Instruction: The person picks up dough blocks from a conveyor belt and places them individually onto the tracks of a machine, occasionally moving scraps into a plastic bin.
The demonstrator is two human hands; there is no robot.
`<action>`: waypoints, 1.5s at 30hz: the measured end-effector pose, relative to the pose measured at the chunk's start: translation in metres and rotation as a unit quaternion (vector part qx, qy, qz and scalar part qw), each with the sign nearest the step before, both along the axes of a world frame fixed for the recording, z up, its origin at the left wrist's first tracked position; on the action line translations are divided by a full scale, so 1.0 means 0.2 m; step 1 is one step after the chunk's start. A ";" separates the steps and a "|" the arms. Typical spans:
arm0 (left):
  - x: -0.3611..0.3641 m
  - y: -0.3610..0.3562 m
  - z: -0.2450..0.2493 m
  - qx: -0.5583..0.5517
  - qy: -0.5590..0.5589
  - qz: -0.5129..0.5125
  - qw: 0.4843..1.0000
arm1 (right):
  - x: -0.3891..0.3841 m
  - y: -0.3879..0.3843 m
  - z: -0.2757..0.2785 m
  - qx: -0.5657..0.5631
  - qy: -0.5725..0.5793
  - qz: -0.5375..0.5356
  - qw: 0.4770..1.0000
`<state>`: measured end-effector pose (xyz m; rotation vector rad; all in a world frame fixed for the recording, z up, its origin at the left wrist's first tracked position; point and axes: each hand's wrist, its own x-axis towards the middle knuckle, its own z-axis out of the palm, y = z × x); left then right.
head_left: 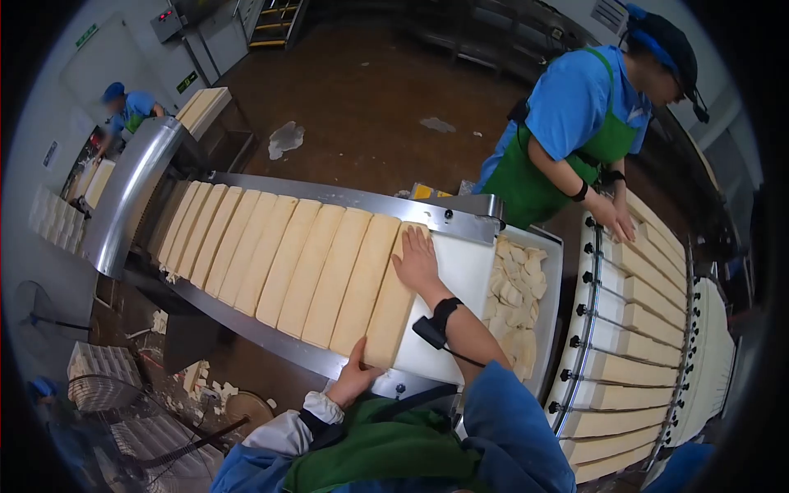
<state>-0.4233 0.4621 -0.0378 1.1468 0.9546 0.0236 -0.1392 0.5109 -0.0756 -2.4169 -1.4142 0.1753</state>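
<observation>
A row of long pale dough-like blocks [292, 255] lies side by side on a metal-edged conveyor. The last block [389, 316] of the row, at the right end, is between my two hands. My left hand [353, 382] is closed round its near end, with the thumb up along the left edge and the other fingers at the end face. On the far end of the same block rests my right hand [417, 261], with fingers stretched out over the top and the thumb spread to the left. A black band with a small device sits on my right wrist.
A bin of pale scraps [516, 308] stands at the conveyor's right end. Beyond it, a co-worker [575, 131] handles blocks on a second line with rails [575, 329]. A metal machine hood [140, 193] spans the conveyor's left end. Crates [103, 374] and scraps lie at lower left.
</observation>
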 end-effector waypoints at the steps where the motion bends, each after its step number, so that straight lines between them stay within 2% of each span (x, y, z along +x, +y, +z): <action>1: 0.00 0.02 0.00 0.000 0.010 -0.020 1.000 | -0.01 -0.01 -0.01 -0.013 -0.008 -0.005 1.000; 4: -0.01 0.05 -0.02 -0.042 0.016 -0.041 0.998 | -0.02 -0.01 -0.01 0.005 -0.054 -0.010 0.999; 8: 0.04 0.04 -0.04 -0.049 -0.012 -0.033 0.998 | 0.05 0.11 0.13 -0.066 -0.034 -0.043 0.996; 9: 0.06 0.06 0.04 -0.079 0.014 -0.032 0.996 | 0.07 0.15 0.15 -0.090 -0.033 -0.059 0.994; 13: 0.13 0.02 0.01 -0.098 0.030 0.020 0.994 | 0.09 0.20 0.22 -0.158 0.020 -0.124 0.979; 15: 0.15 0.00 -0.02 -0.099 0.043 0.009 0.994 | 0.12 0.12 0.21 -0.144 -0.009 -0.131 0.981; 18: 0.17 -0.05 -0.12 0.049 0.025 -0.109 0.993 | 0.20 -0.14 0.22 -0.140 -0.056 -0.181 0.972; 19: 0.20 -0.05 -0.15 0.134 -0.001 -0.143 0.981 | 0.24 -0.25 0.24 -0.140 -0.074 -0.206 0.966; 20: 0.19 -0.06 -0.17 0.181 0.025 -0.178 0.967 | 0.28 -0.35 0.25 -0.139 -0.057 -0.227 0.962; 22: 0.27 -0.01 0.04 0.266 0.070 -0.259 0.926 | 0.35 -0.61 0.27 -0.145 -0.021 -0.280 0.949; 23: 0.30 0.00 0.03 0.296 0.069 -0.272 0.913 | 0.39 -0.74 0.28 -0.133 0.092 -0.292 0.942; 24: 0.31 0.01 -0.02 0.324 0.064 -0.289 0.899 | 0.37 -0.85 0.34 -0.146 0.130 -0.274 0.942; 26: 0.33 0.05 -0.06 0.354 0.045 -0.299 0.885 | 0.28 -1.05 0.47 -0.156 0.205 -0.243 0.935; 27: 0.34 0.06 -0.07 0.367 0.029 -0.295 0.882 | 0.22 -1.16 0.46 -0.118 0.193 -0.187 0.956; 28: 0.36 0.07 -0.03 0.395 0.051 -0.315 0.862 | 0.17 -1.24 0.44 -0.079 0.177 -0.130 0.972; 29: 0.35 0.07 -0.11 0.409 0.052 -0.317 0.854 | 0.09 -1.31 0.40 -0.134 0.112 -0.128 0.976; 30: 0.37 0.06 -0.07 0.408 0.069 -0.321 0.852 | 0.02 -1.35 0.37 -0.192 0.049 -0.124 0.972; 32: 0.38 0.04 -0.02 0.456 0.108 -0.333 0.818 | -0.12 -1.39 0.32 -0.151 0.064 -0.222 0.961; 35: 0.39 0.06 -0.02 0.444 0.056 -0.344 0.825 | -0.24 -1.48 0.28 -0.118 0.001 -0.261 0.958; 39: 0.53 -0.12 0.16 0.448 -0.053 -0.353 0.820 | -0.29 -1.71 0.52 -0.061 -0.049 -0.336 0.939; 41: 0.68 -0.27 0.26 0.480 -0.104 -0.345 0.800 | -0.19 -1.91 0.70 -0.026 -0.046 -0.362 0.931; 45: 1.01 -0.54 0.49 0.520 -0.169 -0.330 0.770 | 0.16 -2.29 0.83 0.038 -0.052 -0.367 0.928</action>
